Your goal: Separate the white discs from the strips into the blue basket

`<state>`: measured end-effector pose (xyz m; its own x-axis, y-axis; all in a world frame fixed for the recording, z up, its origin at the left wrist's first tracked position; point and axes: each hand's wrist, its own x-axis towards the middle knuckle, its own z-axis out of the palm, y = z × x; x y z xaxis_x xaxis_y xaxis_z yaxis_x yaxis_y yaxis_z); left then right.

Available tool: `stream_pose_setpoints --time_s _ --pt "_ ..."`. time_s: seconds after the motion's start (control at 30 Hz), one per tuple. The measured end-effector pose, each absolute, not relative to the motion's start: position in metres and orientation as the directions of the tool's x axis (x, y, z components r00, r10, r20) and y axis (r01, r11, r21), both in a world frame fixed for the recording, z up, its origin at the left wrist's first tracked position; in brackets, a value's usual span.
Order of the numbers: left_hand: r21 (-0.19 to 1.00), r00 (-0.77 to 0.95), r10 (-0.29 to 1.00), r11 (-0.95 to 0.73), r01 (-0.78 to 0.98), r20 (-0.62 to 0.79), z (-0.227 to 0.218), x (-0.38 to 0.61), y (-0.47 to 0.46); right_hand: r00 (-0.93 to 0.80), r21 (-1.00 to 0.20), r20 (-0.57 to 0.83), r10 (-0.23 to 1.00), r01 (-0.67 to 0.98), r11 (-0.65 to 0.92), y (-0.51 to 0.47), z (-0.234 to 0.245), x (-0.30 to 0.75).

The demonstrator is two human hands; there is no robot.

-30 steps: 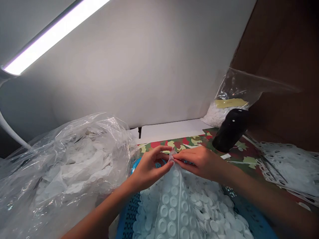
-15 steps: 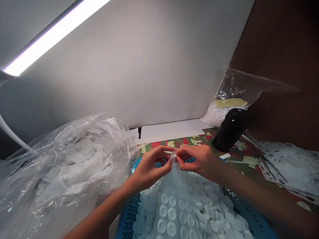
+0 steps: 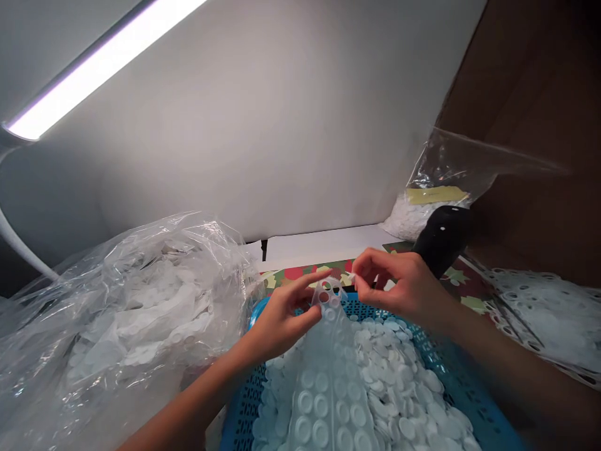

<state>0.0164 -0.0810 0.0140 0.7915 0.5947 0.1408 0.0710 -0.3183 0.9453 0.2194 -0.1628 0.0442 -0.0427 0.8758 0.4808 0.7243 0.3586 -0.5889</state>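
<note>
the table (image 3: 288,274), camouflage-patterned, shows just beyond my left fingers (image 3: 307,321) and my right fingers (image 3: 375,297). a big clear plastic bag (image 3: 164,307), stuffed with whitish film, slumps to the left of my left fingers. the blue basket (image 3: 251,391) sits below both sets of fingers, its far rim near their tips, and a heap of white discs (image 3: 399,376) fills it. well to the right of my right fingers lie the holed sheets (image 3: 554,313).

the translucent sheet (image 3: 323,357), set with raised round pieces, runs from my left fingers down over the heap towards me. my left fingers grip its narrow far end, thumb at one edge and forefinger at the tip. my right fingers, held a little apart from that end, pinch a small white piece (image 3: 350,277); it is too small for me to tell its shape. between the two sets of fingers, the sheet's end shows holes (image 3: 325,297) with nothing in them.

the step in hand, as i judge it, is freeing round pieces from the film. it should go best if my left fingers hold the film taut close to the piece being pulled, and my right fingers pinch low and peel sideways, gently, since thin film may tear.
</note>
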Motion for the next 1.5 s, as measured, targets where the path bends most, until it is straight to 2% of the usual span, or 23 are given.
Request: stream_pose_setpoints --time_s 0.1,0.13,0.2,0.3,0.4,0.57,0.77,0.87,1.0,1.2,1.33,1.5 --pt "0.932 0.793 0.592 -0.349 0.092 0.144 0.015 0.016 -0.080 -0.394 -0.486 0.150 0.907 0.769 0.415 -0.171 0.051 0.225" --pt "0.926 0.789 0.598 -0.361 0.109 0.140 0.015 0.016 -0.080 -0.436 -0.444 0.066 0.897 0.793 0.418 -0.174 0.051 0.226" --pt "0.909 0.783 0.608 -0.389 0.150 0.131 0.017 0.017 -0.080 -0.434 -0.361 0.020 0.901 0.837 0.411 -0.177 0.050 0.224" --pt "0.888 0.768 0.622 -0.429 0.166 0.156 0.019 0.018 -0.080 -0.402 -0.317 0.104 0.910 0.854 0.413 -0.176 0.047 0.218" --pt "0.901 0.759 0.619 -0.421 0.106 0.201 0.017 0.019 -0.081 -0.342 -0.313 0.250 0.906 0.857 0.410 -0.172 0.042 0.212" --pt "0.935 0.767 0.593 -0.355 -0.024 0.245 0.011 0.021 -0.081 -0.311 -0.202 0.483 0.818 0.870 0.450 -0.163 0.030 0.209" --pt "0.936 0.761 0.605 -0.353 -0.008 0.234 0.010 0.021 -0.081 -0.393 0.000 0.605 0.692 0.870 0.493 -0.160 0.022 0.210" --pt "0.928 0.773 0.579 -0.372 -0.035 0.261 0.008 0.021 -0.081 -0.406 0.060 0.623 0.669 0.877 0.476 -0.161 0.022 0.208" --pt "0.915 0.785 0.542 -0.395 -0.078 0.301 0.006 0.022 -0.082 -0.366 0.050 0.606 0.706 0.904 0.425 -0.164 0.022 0.204" --pt "0.888 0.799 0.508 -0.454 -0.068 0.321 0.006 0.020 -0.081 -0.208 -0.044 0.660 0.722 0.948 0.314 -0.168 0.021 0.195" --pt "0.853 0.803 0.505 -0.523 -0.008 0.317 0.008 0.018 -0.081 -0.227 -0.027 0.695 0.682 0.940 0.340 -0.168 0.017 0.195" --pt "0.878 0.813 0.520 -0.477 0.023 0.261 0.012 0.017 -0.081 -0.207 -0.072 0.697 0.686 0.932 0.354 -0.167 0.017 0.198"
